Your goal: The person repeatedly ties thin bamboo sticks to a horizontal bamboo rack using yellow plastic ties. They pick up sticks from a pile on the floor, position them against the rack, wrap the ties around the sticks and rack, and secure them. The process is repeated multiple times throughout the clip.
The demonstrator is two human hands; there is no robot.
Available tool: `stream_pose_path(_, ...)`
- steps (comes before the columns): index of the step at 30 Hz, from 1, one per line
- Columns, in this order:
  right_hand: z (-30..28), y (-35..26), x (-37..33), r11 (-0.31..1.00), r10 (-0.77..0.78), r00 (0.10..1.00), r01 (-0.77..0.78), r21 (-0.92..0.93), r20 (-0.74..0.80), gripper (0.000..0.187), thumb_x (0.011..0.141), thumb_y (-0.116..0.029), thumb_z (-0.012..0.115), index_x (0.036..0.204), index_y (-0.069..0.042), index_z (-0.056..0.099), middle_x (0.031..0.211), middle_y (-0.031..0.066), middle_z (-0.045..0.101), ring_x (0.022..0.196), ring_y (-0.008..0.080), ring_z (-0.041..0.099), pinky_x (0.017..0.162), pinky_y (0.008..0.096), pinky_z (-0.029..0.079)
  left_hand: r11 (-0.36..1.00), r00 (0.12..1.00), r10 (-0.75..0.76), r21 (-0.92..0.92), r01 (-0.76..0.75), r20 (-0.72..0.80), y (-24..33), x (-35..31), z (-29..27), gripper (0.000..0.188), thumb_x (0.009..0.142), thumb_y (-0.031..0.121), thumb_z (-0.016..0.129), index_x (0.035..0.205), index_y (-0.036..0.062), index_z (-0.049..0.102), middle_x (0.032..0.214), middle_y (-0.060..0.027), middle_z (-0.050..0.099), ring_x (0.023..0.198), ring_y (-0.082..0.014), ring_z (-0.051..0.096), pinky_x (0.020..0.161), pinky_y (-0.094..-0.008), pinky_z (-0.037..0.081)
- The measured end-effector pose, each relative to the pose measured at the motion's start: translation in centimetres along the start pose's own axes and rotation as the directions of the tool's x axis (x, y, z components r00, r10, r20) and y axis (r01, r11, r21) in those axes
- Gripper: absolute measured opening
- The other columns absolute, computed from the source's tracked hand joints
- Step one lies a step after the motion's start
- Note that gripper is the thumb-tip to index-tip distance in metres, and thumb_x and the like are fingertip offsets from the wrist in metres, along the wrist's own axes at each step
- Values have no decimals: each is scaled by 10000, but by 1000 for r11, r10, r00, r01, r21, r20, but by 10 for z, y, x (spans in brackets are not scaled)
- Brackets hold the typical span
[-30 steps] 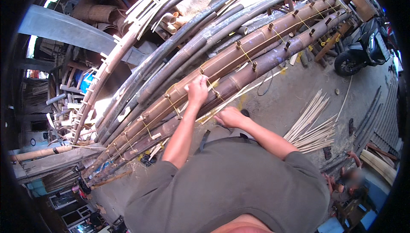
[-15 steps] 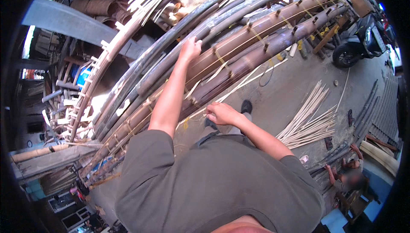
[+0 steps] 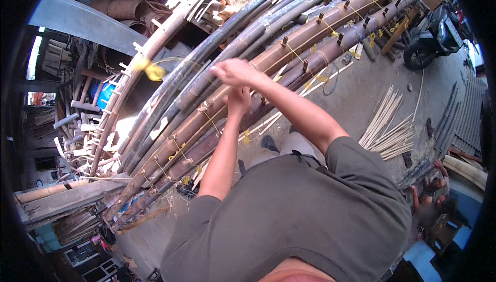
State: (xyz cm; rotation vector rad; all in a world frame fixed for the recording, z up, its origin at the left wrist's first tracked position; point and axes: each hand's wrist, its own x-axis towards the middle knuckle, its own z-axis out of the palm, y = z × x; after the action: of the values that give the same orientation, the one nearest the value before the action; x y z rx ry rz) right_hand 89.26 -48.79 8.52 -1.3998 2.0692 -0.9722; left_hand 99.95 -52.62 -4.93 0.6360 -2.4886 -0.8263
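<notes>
Right hand [image 3: 235, 73] swung up, now crossing over left hand [image 3: 238, 100], which is back at brown bamboo pole's [image 3: 305, 36] near edge. Yellow cord bundle [image 3: 154, 72] newly visible, blurred, past far edge. Both grips: can't tell.

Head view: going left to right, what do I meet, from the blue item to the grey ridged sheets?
Blue item → blurred yellow bundle → left hand → dark shoe → pale strips → grey ridged sheets.

way: floor [image 3: 346, 111] between bamboo poles [image 3: 307, 35] and sticks [image 3: 381, 119] | obstacle: dark pegs [image 3: 284, 41]
</notes>
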Motion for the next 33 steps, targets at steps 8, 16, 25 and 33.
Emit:
stream_pose_path(8,-61,1,-61,727,-142,969,-38,686,205,450,978,-329,496,645,-29,540,582,38,512,588,104,423,577,308,414,967,964,-243,100,233,107,0,-7,-12,291,969,370,474,1001,159,672,849,-148,689,867,-333,648,860,-473,322)
stream_pose_path(16,47,74,-168,985,-149,978,134,106,148,406,885,-305,548,615,-12,620,626,216,602,670,401,617,701,489,499,931,991,-134,-345,119,-20,80,50,-33,225,968,163,513,912,-3,654,728,-104,674,686,-142,655,607,-301,486)
stream_pose_path(25,62,57,-168,934,-181,977,207,-292,113,249,817,-260,595,718,-43,667,691,157,650,724,369,639,817,463,491,959,971,-238,157,236,-6,-32,124,-6,299,921,274,476,979,73,689,964,-206,679,932,-395,646,841,-468,495)
stream_pose_path(33,178,-21,-181,-198,146,749,-618,761,646,244,898,-275,636,1072,-104,619,962,80,636,988,204,601,884,389,489,916,958,-286,296,270,12,-66,-21,-161,291,939,254,518,1055,14,635,1001,-203,685,943,-355,661,801,-416,505)
